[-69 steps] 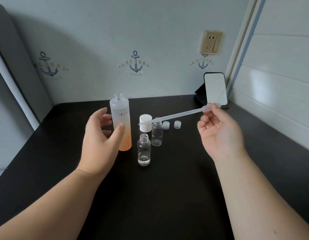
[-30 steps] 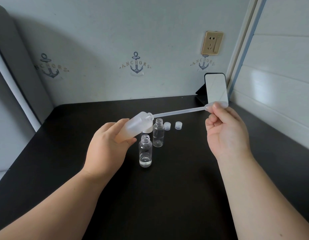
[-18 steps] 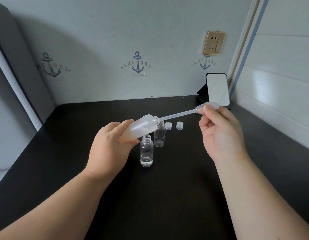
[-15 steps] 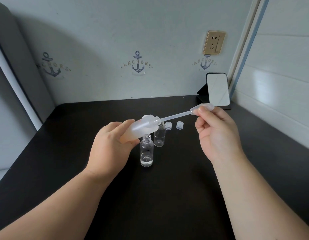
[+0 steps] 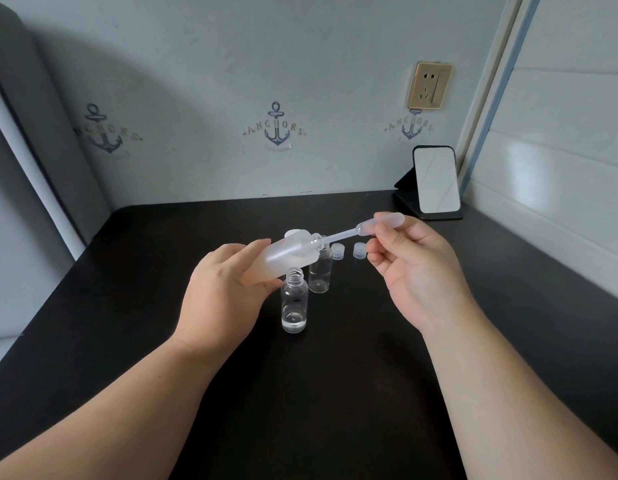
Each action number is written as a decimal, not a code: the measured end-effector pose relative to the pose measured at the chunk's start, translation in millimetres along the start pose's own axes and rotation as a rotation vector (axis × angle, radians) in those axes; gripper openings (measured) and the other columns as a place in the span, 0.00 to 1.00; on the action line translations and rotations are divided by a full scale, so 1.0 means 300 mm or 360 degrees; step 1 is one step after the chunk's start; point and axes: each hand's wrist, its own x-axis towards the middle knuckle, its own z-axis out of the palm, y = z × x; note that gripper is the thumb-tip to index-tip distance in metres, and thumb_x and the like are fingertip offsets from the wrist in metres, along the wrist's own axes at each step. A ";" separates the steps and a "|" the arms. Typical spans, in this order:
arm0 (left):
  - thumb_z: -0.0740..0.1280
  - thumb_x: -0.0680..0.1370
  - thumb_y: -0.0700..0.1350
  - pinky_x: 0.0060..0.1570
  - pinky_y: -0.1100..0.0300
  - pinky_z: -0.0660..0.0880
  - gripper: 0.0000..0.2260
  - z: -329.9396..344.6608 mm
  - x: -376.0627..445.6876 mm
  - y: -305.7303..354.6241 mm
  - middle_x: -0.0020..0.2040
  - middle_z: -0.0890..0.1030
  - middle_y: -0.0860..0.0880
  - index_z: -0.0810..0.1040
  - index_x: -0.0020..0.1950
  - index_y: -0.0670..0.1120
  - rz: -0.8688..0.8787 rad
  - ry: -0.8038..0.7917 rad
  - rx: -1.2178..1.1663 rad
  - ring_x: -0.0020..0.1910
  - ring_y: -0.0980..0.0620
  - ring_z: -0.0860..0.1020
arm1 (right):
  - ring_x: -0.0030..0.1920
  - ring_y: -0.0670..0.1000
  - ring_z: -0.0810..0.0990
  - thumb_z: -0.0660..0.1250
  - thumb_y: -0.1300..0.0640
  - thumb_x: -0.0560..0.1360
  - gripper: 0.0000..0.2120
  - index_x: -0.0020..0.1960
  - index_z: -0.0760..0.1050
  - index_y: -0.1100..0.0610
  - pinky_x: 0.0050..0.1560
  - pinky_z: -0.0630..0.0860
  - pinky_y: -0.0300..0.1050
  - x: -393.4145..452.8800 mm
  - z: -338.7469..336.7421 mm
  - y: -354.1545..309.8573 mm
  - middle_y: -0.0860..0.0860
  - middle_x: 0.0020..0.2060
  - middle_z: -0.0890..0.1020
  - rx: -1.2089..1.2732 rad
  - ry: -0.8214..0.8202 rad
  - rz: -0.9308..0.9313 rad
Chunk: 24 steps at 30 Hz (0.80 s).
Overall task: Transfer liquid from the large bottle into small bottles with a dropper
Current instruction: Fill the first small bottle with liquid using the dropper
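Thumb and forefinger of my right hand (image 5: 416,271) pinch the bulb of the dropper (image 5: 366,227), whose thin stem runs leftward and slightly down into the open mouth of the large bottle (image 5: 283,257). Fingers of my left hand (image 5: 220,296) curl round the lower body of that frosted bottle, holding it tilted off the black table (image 5: 335,393), mouth toward the right, so the pale orange liquid lies along its lower side. Whether the tip has reached the liquid I cannot tell, nor whether the stem holds any. Just below the tilted bottle stands the nearer small bottle (image 5: 294,301), open, with a shallow layer of clear liquid at its bottom; behind it and partly hidden by the large bottle stands the farther small bottle (image 5: 320,271), open too and, as far as I can see, empty. Two small clear caps (image 5: 338,251) (image 5: 359,250) lie on the table just beyond, and a white cap (image 5: 292,233) shows behind the large bottle's shoulder. A little mirror (image 5: 436,180) leans on its stand at the back right corner. By my reckoning the job is in its early part: one small bottle has barely a start, the other nothing, a fresh draw is under way, and filling and capping both are left.
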 end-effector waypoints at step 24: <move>0.75 0.75 0.51 0.49 0.68 0.66 0.23 -0.020 0.009 -0.006 0.52 0.77 0.59 0.77 0.69 0.59 -0.0232 0.0020 -0.0115 0.50 0.61 0.71 | 0.39 0.47 0.84 0.70 0.61 0.78 0.03 0.50 0.82 0.60 0.43 0.80 0.39 0.038 -0.081 -0.046 0.51 0.41 0.85 0.0615 0.0585 0.0017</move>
